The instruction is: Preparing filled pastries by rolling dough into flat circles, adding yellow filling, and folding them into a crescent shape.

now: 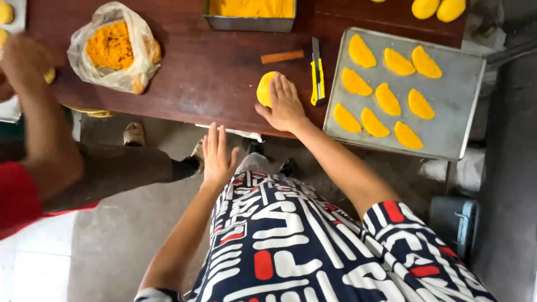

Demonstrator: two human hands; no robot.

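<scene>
The left hand [217, 156] is held open, empty; soft dough [265, 88] is pressed flat-fingered by the right hand [285, 103]; best lifted by its edges.

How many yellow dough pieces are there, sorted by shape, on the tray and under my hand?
Half-moon pieces on the metal tray: 9, for example one
Round flat dough piece under the right hand: 1
Total: 10

Your only package is a crumpled clear plastic bag [114, 47], mouth open and holding orange-yellow filling, lying on the dark wooden table [207, 67] at its left, well apart from your hands.
</scene>
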